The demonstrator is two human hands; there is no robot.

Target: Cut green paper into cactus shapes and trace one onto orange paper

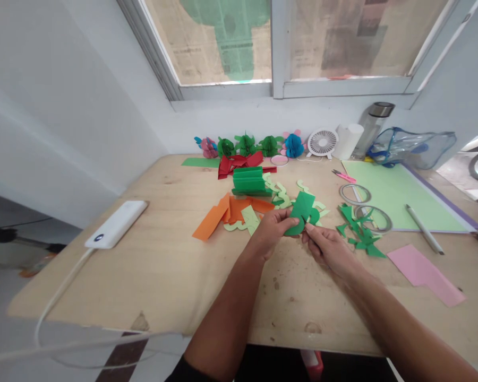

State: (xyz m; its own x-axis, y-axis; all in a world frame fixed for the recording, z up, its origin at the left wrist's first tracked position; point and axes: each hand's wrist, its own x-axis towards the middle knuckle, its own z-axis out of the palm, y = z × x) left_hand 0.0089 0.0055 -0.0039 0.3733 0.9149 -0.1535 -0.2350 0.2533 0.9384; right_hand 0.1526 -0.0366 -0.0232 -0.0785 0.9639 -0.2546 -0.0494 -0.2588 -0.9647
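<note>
My left hand [271,232] pinches a dark green paper cutout [302,206] between thumb and fingers, above the middle of the table. My right hand [330,248] has its thumb and fingers closed at the lower right edge of the same cutout, where a rounded lobe and a narrow slit show. Behind my left hand lie orange folded paper strips [211,218] and a pleated green paper stack [248,180]. Pale green wavy cutouts [281,194] are scattered just beyond the held paper. Green scraps [364,233] lie to the right of my right hand.
Paper honeycomb figures [246,144] line the wall beside a small white fan [322,143]. Pink snips [343,175], tape rolls [373,218], a pen [424,229] and pink paper [424,273] are on the right. A white power bank [117,224] with a cable sits left.
</note>
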